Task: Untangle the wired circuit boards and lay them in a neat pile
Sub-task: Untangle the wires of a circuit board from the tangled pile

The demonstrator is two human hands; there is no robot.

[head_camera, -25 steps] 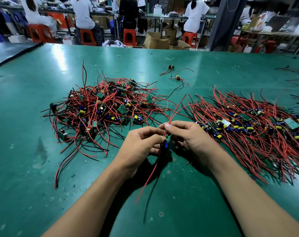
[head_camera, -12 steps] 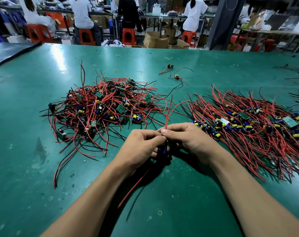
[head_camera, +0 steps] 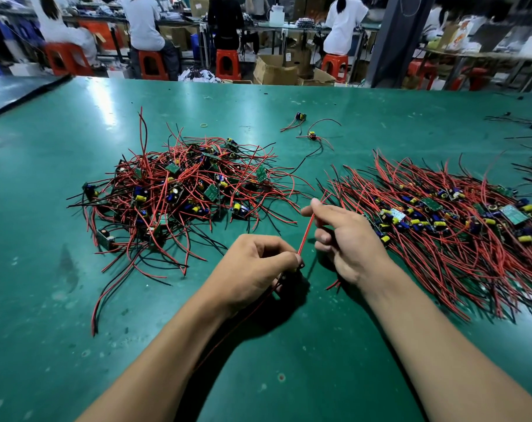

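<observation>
**Bench, green top**: scuffed, glossy. Bearings are taken from the two hands at its near middle.

**Left hand**: fingers curled and pinching the lower end of a red wire. Any board at that end is buried in the fist and cannot be made out. A thin lead trails out under the wrist toward 7 o'clock.

**Right hand**: thumb and forefinger nip the upper end of the same wire, the other fingers loosely bent. The hands are close but not touching, with the wire drawn taut between them.

**Tangled heap**: at 10 o'clock. Red and black leads are knotted over small green boards, and stray ends sprawl toward the left hand.

**Laid pile**: at 2 o'clock, just beside the right hand. Its boards lie in a band and its leads are combed roughly one way.

**Loose boards, two**: at 12 o'clock, apart from both lots.

**Rubber band**: at 11 o'clock, beyond the heap.

**Beyond the far edge**: red stools, cartons, a dark pillar, and seated workers with their backs turned.
</observation>
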